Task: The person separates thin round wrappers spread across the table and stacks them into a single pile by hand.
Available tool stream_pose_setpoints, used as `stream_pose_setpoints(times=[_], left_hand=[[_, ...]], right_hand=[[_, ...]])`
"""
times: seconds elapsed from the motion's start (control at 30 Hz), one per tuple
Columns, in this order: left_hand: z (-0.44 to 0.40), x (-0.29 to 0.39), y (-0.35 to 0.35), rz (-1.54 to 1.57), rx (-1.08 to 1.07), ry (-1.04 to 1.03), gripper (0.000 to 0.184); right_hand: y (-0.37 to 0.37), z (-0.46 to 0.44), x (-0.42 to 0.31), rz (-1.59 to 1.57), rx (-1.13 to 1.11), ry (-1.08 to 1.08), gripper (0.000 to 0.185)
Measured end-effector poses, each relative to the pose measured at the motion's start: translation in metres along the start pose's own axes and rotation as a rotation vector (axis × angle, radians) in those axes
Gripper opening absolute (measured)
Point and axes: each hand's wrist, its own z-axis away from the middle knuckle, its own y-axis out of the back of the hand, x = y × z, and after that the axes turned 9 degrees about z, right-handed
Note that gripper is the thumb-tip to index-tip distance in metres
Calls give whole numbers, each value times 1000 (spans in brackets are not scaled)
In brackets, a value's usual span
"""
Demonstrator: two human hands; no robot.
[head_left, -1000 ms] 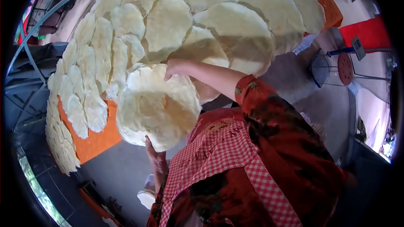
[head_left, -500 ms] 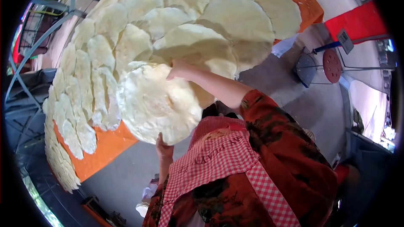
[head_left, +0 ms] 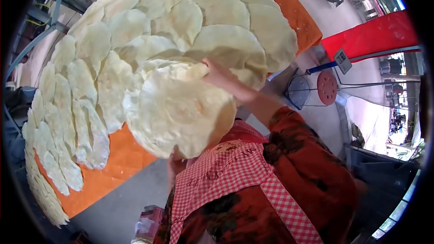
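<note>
My left hand [head_left: 176, 157] supports a round stack of thin, pale flatbreads [head_left: 135, 124] from below at its near edge, with the thumb on top. Across the stack, my right hand [head_left: 218, 75] pinches the far edge of the top flatbread [head_left: 187, 104], which is slightly folded near the fingers. Just beyond the stack, overlapping flatbreads [head_left: 224, 7] cover most of the table. Some of my right fingertips are hidden by the bread, as are most of my left fingers.
An orange cloth [head_left: 108, 171] shows along the table's near side. To the right stand a round red stool seat [head_left: 327, 86], a blue-rimmed basket [head_left: 299, 91] and a blue-handled tool [head_left: 323, 66]. A red panel [head_left: 370, 34] lies behind them.
A smoother flatbread now covers the top of the stack, where a wrinkled one showed before. My right hand has moved right with its edge. The whole view has shifted.
</note>
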Motion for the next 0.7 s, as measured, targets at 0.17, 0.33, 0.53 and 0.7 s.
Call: stream_pose_setpoints(times=[0.17, 0.33, 0.53, 0.7], left_hand=[[-1, -27, -39, -16, 129, -104, 48], [-12, -90, -148, -147, 336, -129, 41], [-106, -179, -153, -212, 206, -144, 33], [-139, -200, -154, -161, 156, -183, 34]], right_hand=[[18, -35, 8, -280, -586, -92, 38], [105, -57, 25, -205, -530, -21, 40], [170, -98, 188, 29, -361, -47, 35], [150, -114, 222, -290, -321, -41, 43]])
